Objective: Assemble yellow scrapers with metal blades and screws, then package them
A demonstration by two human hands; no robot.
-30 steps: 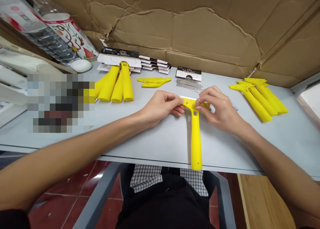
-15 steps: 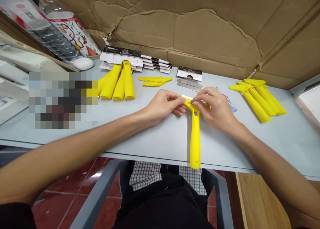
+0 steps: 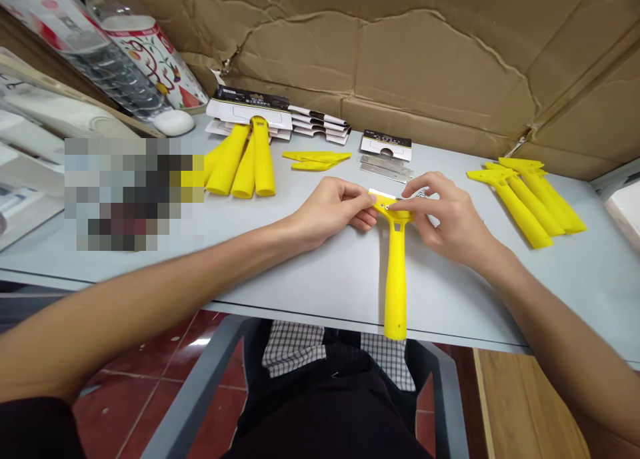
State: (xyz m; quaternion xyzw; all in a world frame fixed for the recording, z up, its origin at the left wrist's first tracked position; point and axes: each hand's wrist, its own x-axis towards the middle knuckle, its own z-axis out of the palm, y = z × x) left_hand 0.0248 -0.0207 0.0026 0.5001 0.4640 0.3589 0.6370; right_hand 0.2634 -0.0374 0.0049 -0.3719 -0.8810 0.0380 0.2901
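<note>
In the head view, the yellow scraper (image 3: pixel 397 272) stood in front of the person, between both hands, its head turned away and its handle reaching to the front edge of the table (image 3: pixel 310 285). The left hand (image 3: pixel 336 212) pinched the left corner of the head between thumb and fingers. The right hand (image 3: pixel 456 220) was loosely curled, a fingertip at the small metal fasteners (image 3: pixel 385 207); whether it pressed on them or only hovered, I could not tell, as the fingers covered much of that side. Beyond the hands lay loose blades (image 3: pixel 385 169) and thin yellow pieces (image 3: pixel 317 159).

The likeliest trouble, to my mind, was a fastener being knocked loose by a careless fingertip and rolling off. With only one corner firmly pinched, the scraper could also have swivelled under a sideways push, bringing the pale strip (image 3: pixel 384 194) along its top edge, perhaps sharp, against the nearby fingers.
</note>
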